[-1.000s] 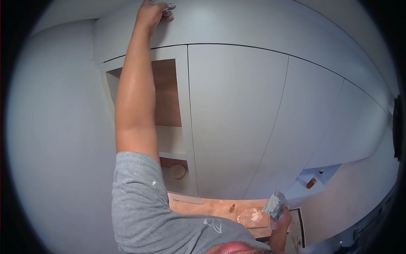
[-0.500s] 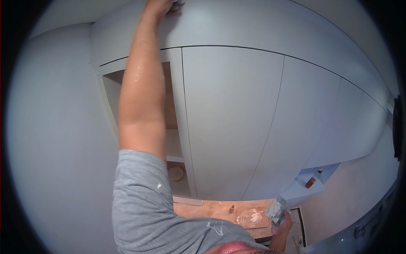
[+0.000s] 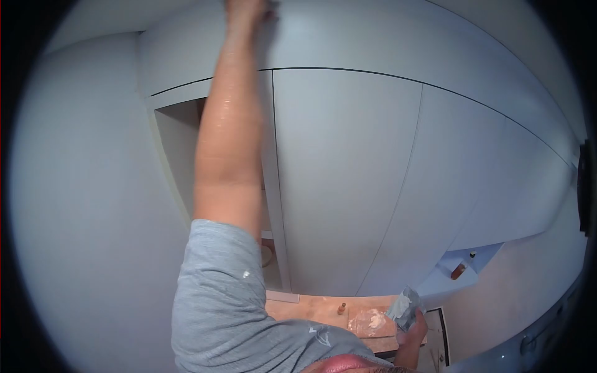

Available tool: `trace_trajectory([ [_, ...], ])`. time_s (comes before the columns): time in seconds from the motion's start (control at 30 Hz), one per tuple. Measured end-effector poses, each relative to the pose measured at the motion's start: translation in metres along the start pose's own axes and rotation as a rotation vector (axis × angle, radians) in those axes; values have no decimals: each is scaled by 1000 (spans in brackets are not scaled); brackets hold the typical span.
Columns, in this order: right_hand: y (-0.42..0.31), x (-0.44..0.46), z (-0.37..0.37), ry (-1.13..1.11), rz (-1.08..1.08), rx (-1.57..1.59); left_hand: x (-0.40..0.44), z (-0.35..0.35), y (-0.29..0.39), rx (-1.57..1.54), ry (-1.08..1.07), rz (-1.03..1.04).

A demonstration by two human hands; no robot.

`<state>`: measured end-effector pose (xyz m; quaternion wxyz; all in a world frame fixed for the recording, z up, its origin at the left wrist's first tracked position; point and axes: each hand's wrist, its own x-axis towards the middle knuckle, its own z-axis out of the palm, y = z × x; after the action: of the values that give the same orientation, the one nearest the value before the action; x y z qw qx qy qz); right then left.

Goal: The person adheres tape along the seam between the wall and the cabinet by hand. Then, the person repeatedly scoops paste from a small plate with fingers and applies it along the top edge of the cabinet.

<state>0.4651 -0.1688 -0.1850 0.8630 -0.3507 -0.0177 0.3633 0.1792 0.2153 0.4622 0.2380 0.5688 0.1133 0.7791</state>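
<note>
My left hand (image 3: 246,9) is raised high against the white panel (image 3: 348,37) above the cabinet doors. It is blurred and partly cut off by the top edge; its fingers seem closed round a small dark thing I cannot make out. Low on the right, my right hand (image 3: 413,331) is closed round a putty knife (image 3: 404,308). Its wide grey blade points up and carries a lump of white filler (image 3: 402,304). The handle is hidden in the hand.
Below the doors (image 3: 342,186) lies a wooden-coloured surface with a filler-smeared board (image 3: 372,322) and a small bottle (image 3: 341,308). An open niche (image 3: 177,137) is at left behind my arm. A reddish-brown bottle (image 3: 458,271) stands on the shelf at right.
My left arm and hand have shifted to the right along the upper panel. The right hand still holds the putty knife, with its blade turned slightly.
</note>
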Motion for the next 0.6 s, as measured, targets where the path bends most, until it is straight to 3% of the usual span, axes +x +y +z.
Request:
trace_trajectory([
  [0.03,0,-2,-1,8,-15,-16,2,-16,2,-103,65,-88],
  [0.13,0,-4,2,184,-18,-35,37,-54,-12,-39,-81,-185],
  [0.23,4,-6,8,100,-75,-3,70,-38,-31,-137,-161,-239],
  [0.37,4,3,17,-42,-69,24,16,57,12,-50,-194,-158],
  [0.43,5,9,26,-116,-58,17,-16,109,22,79,-346,-15],
  [0.53,2,13,19,-151,41,104,-82,158,47,60,-440,0],
  [0.6,3,11,9,-147,44,132,-102,145,57,133,-320,77],
])
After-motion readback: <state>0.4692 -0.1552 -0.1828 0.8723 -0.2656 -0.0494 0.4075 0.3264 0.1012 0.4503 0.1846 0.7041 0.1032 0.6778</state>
